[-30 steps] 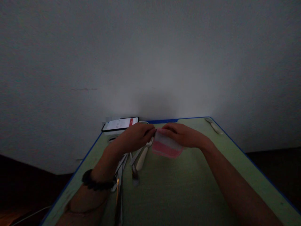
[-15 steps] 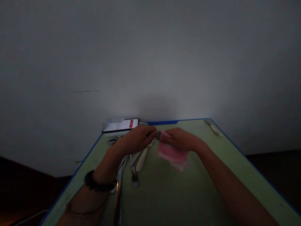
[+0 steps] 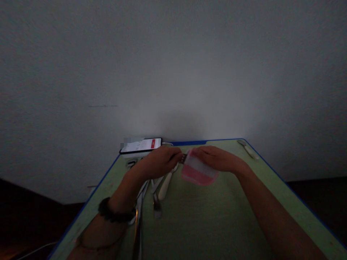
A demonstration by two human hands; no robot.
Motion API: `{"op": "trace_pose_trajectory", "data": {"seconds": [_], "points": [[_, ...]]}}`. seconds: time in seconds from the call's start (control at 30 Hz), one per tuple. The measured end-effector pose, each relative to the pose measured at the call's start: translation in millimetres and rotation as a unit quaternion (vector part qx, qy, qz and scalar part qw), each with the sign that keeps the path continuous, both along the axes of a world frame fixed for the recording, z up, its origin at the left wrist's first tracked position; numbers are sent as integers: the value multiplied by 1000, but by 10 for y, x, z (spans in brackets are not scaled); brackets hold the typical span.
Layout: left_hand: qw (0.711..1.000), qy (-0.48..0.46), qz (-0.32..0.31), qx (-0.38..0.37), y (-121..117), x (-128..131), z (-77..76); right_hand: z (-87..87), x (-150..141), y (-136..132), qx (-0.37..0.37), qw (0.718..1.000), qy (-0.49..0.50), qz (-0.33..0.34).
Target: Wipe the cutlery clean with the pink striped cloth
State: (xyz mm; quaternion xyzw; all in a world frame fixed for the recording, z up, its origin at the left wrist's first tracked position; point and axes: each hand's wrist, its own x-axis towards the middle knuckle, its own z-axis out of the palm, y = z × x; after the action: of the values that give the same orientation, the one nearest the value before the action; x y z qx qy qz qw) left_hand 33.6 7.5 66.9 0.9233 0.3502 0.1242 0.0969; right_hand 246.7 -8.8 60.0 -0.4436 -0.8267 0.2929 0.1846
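My left hand is closed around a small utensil; only a dark part with pale dots shows past the fingers, and its kind is unclear. My right hand grips a pink-and-white cloth right beside that dotted part. The cloth hangs down over the table, its lower edge loose. Below my left hand lie a white-handled utensil, a metal utensil with a blunt end and long shiny metal utensils, partly hidden by my forearm.
A phone with a lit screen rests on a white block at the table's back left, a white cable running from it. A white-handled utensil lies at the back right of the green, blue-edged table. A grey wall stands behind.
The cloth has turned in my right hand, so a broad white area now faces up above the pink. Both hands stay close together. The view has shifted slightly.
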Motion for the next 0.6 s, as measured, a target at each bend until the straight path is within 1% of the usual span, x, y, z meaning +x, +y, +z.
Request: {"op": "trace_pose_trajectory", "data": {"seconds": [0.07, 0.1, 0.2, 0.27, 0.4, 0.53, 0.6], "points": [[1000, -4, 1, 9, -9, 9, 17, 3, -57, -21, -2, 1000, 19, -1], [1000, -7, 3, 13, -15, 10, 30, 12, -76, -35, -7, 1000, 25, 10], [999, -13, 14, 25, -29, 11, 66, 51, -88, -79, -25, 997, 31, 68], [999, -15, 13, 30, -35, 16, 69, 68, -73, -91, -10, 996, 7, 87], [999, -9, 1, 39, -46, 37, 32, 30, -62, -54, 59, 996, -46, 45], [999, 8, 4, 41, -48, 33, 6, -34, -102, -13, 93, 994, -52, 10], [999, 18, 9, 41, -39, 25, -3, -46, -121, -15, 104, 993, -60, -21]]}}
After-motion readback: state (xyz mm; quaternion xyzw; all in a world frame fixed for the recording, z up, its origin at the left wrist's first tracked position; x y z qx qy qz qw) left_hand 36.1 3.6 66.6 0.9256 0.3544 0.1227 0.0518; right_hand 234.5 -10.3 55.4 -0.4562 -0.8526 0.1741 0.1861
